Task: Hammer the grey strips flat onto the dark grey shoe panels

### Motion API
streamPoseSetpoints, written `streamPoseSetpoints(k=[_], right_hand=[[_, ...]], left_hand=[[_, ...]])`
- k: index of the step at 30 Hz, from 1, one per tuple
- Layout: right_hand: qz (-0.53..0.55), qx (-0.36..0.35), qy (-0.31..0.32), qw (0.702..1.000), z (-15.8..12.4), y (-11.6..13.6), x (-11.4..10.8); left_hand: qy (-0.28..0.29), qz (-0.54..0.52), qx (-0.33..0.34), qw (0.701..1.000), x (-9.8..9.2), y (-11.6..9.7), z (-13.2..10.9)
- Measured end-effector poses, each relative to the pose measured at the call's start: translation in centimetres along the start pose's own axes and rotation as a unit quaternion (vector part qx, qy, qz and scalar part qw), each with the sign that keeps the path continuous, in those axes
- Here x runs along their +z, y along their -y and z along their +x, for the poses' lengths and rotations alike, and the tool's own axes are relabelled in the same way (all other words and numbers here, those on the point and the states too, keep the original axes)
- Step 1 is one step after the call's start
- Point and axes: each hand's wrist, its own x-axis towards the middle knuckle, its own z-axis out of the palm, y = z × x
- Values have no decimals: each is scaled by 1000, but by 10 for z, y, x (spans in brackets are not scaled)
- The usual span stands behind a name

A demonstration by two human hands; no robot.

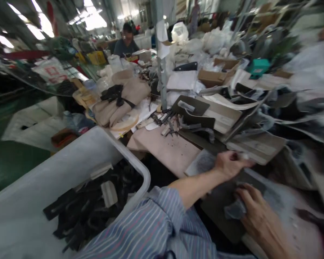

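My left hand [230, 164] is closed on a small whitish piece near the right side of the table, above a dark flat panel [223, 207]. Lower and to the right, my right hand [255, 207] has its fingers curled round a crumpled, translucent grey wrapped piece [235, 209], which lies over the same dark panel. Beside my left hand is a panel with a pale label [259, 146]. Motion blurs both hands somewhat.
A large white bin [129, 156] holding dark scraps [89, 205] stands at the left. Small tools [169, 120] lie by a metal post [162, 79]. Stacked panels [221, 113] and plastic wrapping fill the right. A person [126, 45] sits across the table.
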Motion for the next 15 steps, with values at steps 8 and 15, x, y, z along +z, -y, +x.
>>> streamPoseSetpoints(k=[8, 15], right_hand=[[-156, 246, 69, 954, 42, 58, -75], [39, 333, 58, 940, 17, 65, -38]], left_hand=[[-89, -65, 163, 981, -70, -100, -13], [41, -10, 75, 996, -49, -63, -31]])
